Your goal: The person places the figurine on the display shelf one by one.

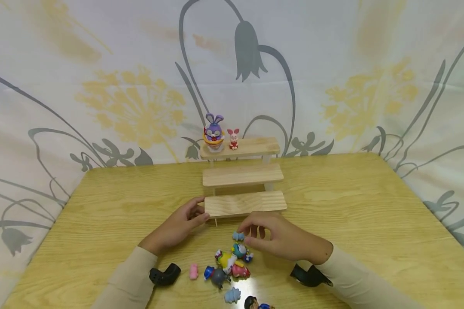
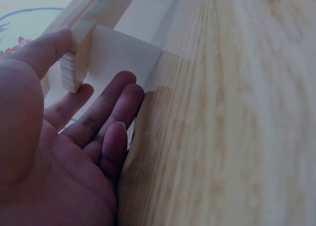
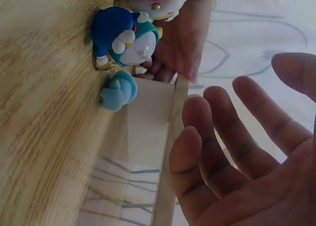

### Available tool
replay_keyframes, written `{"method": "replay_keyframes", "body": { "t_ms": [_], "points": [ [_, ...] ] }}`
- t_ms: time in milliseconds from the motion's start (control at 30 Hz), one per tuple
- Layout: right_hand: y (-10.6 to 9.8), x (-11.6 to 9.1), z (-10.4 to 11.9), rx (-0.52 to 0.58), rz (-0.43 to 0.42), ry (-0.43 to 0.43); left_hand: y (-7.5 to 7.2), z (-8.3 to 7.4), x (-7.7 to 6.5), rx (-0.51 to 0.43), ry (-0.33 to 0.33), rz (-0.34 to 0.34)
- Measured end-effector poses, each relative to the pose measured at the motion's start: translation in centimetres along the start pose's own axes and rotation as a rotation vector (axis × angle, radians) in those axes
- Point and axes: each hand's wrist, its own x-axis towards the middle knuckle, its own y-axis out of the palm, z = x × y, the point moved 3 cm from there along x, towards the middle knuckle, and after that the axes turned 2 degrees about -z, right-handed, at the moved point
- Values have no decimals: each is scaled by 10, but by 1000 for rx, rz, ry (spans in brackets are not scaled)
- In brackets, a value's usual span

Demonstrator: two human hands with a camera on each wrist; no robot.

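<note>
Left hand: at the left end of the stand's bottom board, thumb on one side and index on the other, light pinch; remaining fingers loosely bent beside the white side panel.
Right hand: partly open, fingers spread and slightly bent, nothing held; above the tabletop, in front of the bottom board.
Small light-blue figure: on the tabletop just in front of the stand, by the right fingertips; right wrist view shows a gap between them.
Wooden stand: three stepped boards, upright, near the tabletop's back edge.
Top board: purple rabbit figure in a basket-like cup at its left end, pink pig figure just right of it, both upright.
Figure cluster: nearer the person than the small light-blue one; teal-and-blue, yellow-and-white, red-pink and grey blue-hatted pieces, close together.
Loose pieces: small pink figure left of the cluster; second light-blue figure nearer the person; dark-haired figure cut by the head view's bottom edge.
Backdrop: white fabric, grey and yellow flowers.
</note>
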Motion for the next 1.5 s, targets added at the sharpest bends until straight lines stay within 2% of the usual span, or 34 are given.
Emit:
{"method": "replay_keyframes", "body": {
  "t_ms": [267,433,867,1200,1500],
  "points": [
    [5,-5,2,56,105,-15,2,0,0,0,2,5],
    [4,-3,4,22,128,-65,1,-2,0,7,-12,-4],
    [3,0,1,-77,145,55,-2,2,1,18,-11,-2],
    [8,1,-10,-148,190,118,-1,4,4,6,-13,1],
    [18,2,-15,-214,224,49,-4,3,3,-3,15,10]
  ]
}}
